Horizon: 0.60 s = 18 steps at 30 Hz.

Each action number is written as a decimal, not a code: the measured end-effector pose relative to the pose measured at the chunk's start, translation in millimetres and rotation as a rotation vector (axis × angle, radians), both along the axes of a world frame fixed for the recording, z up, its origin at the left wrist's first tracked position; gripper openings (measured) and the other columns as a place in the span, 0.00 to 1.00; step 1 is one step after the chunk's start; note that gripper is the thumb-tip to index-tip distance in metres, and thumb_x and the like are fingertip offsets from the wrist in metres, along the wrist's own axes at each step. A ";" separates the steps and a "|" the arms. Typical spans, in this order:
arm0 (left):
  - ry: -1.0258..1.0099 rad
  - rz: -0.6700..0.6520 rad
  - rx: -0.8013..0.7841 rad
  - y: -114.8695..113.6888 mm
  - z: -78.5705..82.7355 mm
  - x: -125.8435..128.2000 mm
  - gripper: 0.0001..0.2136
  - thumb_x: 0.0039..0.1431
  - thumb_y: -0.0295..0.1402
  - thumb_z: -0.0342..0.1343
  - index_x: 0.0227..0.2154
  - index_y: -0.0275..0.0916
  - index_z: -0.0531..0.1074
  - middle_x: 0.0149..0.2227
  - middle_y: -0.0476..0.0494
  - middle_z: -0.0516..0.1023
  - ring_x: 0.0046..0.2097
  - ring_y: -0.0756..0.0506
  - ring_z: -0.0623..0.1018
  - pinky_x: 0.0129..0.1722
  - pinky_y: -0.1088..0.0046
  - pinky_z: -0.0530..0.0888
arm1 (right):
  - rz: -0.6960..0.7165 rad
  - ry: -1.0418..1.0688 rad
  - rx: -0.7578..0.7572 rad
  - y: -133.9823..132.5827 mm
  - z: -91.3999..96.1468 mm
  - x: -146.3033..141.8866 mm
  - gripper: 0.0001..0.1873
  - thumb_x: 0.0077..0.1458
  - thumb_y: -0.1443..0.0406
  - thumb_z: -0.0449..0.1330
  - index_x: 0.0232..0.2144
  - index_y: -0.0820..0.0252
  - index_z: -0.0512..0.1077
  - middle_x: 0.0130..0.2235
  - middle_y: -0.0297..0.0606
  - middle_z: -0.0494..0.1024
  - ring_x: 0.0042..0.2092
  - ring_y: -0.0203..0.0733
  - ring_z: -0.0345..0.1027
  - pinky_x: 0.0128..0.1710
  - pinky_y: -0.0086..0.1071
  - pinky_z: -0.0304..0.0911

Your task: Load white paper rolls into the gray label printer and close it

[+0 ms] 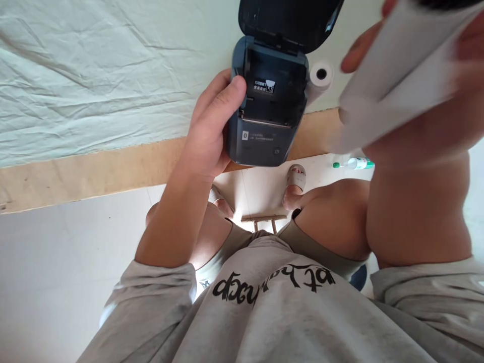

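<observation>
My left hand (212, 126) grips the left side of a small dark blue label printer (264, 136), thumb on its top edge. The printer's lid (287, 20) is flipped up and its paper bay is empty. A white paper roll (320, 76) lies just to the printer's right on the pale green cloth. My right hand (449, 75) is raised close to the camera at the upper right, fingers closed on a white sheet or strip of paper (397, 75) that blurs across it.
The pale green wrinkled cloth (94, 75) covers a wooden table whose bare edge (94, 174) runs across the view. Below are a white floor, my knees and slippered feet (297, 179), a stool rung, and a small green-capped bottle (355, 163).
</observation>
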State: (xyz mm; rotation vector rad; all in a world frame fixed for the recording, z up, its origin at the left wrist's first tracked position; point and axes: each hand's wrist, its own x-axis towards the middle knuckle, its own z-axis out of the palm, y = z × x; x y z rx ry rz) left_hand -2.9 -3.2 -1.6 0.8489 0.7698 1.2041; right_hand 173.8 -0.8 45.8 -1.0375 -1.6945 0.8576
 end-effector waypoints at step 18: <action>0.102 -0.096 -0.061 1.0 1.4 -3.7 0.09 0.51 0.40 0.44 0.32 0.47 0.67 0.39 0.45 0.72 0.39 0.40 0.72 0.32 0.61 0.69 | -0.319 -0.601 0.163 32.5 -51.9 52.0 0.19 0.43 0.65 0.56 0.40 0.62 0.61 0.37 0.37 0.64 0.35 0.28 0.54 0.36 0.28 0.54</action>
